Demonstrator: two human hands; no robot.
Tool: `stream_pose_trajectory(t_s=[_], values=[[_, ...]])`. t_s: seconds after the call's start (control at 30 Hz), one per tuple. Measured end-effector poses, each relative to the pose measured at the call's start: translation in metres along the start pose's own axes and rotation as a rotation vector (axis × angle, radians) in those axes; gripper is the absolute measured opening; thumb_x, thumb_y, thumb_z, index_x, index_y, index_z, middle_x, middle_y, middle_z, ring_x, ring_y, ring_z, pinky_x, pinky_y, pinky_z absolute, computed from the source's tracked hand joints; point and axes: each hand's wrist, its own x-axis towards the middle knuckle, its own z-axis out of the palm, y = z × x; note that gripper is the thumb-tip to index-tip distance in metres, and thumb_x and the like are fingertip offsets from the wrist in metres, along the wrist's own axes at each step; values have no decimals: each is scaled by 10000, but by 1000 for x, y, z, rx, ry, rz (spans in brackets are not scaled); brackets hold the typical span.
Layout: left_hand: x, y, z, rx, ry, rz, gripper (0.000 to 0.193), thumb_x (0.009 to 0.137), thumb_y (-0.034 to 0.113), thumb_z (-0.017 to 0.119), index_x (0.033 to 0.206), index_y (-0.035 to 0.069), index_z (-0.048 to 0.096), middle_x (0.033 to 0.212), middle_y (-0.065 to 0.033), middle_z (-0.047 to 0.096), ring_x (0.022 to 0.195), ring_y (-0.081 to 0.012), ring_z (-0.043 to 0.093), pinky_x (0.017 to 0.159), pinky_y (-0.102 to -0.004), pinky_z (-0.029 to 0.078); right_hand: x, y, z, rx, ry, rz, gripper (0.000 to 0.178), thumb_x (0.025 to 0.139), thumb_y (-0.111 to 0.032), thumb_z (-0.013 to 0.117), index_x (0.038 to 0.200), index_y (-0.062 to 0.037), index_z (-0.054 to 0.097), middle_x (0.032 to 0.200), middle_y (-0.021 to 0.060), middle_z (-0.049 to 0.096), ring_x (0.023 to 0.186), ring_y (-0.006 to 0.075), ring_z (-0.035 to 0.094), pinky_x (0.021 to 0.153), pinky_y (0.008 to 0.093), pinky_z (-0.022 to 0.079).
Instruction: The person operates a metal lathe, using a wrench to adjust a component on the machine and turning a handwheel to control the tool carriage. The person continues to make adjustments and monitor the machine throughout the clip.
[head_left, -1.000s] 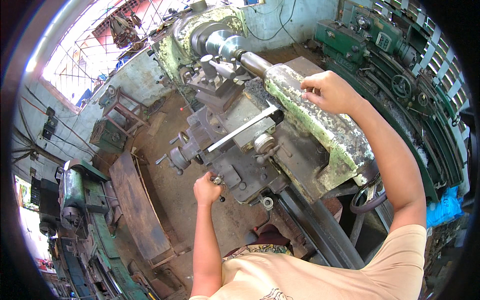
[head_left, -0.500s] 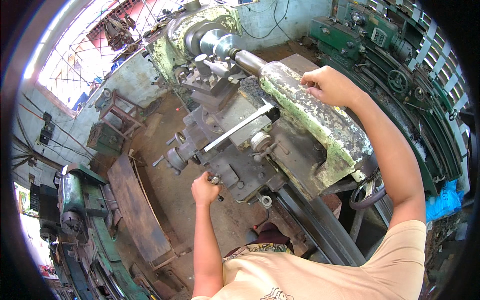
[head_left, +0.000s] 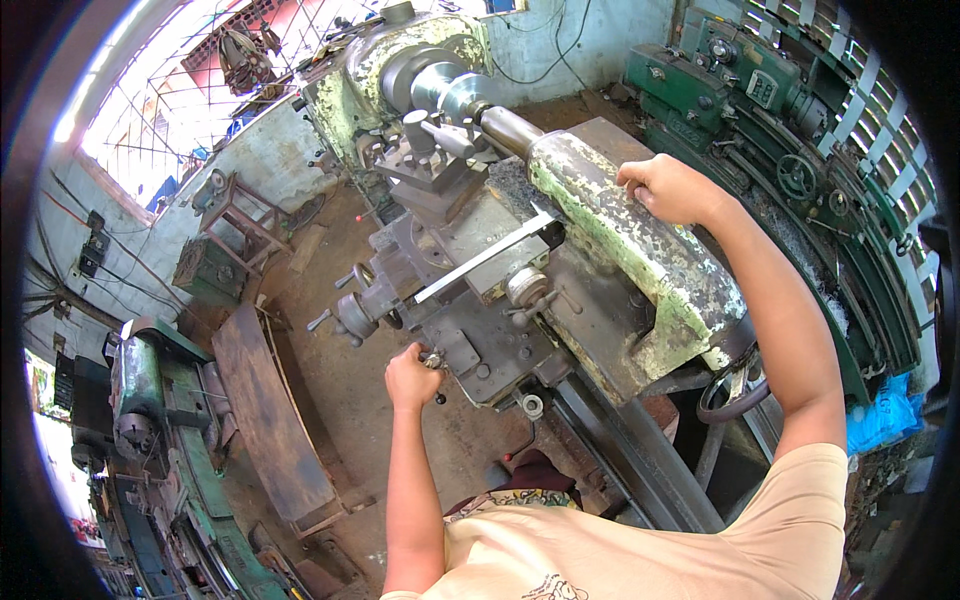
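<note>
Lathe carriage [head_left: 510, 362], mid-scene, seated on the bed [head_left: 640, 462], left of the tailstock [head_left: 665, 262]. The left hand [head_left: 411, 383] is clamped around a lever [head_left: 433, 361] at the carriage's left edge; the right hand [head_left: 672, 190] curls over the tailstock, and whether its fingertips meet cannot be told. Judged advisable: smooth, even lever pressure, the caliper [head_left: 480, 261] removed from the slide [head_left: 440, 240], right fingers clear of the far shiny cylinder [head_left: 462, 96].

Caliper [head_left: 485, 257] lies on carriage [head_left: 508, 345], left of tailstock [head_left: 650, 245].
</note>
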Motion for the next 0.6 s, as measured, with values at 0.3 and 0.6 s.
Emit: stream_pose_trajectory(t_s=[0.3, 0.6], values=[[1, 1, 0, 17, -10, 11, 406, 644, 257, 854, 1019, 115, 784, 933, -179, 778, 907, -392, 752, 818, -481, 596, 3, 9, 10, -4, 79, -87, 227, 930, 31, 594, 1149, 6, 648, 1058, 200, 758, 1020, 391, 726, 903, 465, 561], [0, 0, 0, 24, -8, 10, 419, 649, 265, 860, 1031, 115, 781, 947, -175, 781, 919, -388, 753, 822, -480, 595, 4, 5, 10, 5, 74, -67, 281, 885, 27, 585, 1151, 0, 675, 1052, 242, 754, 1027, 420, 722, 896, 485, 556]])
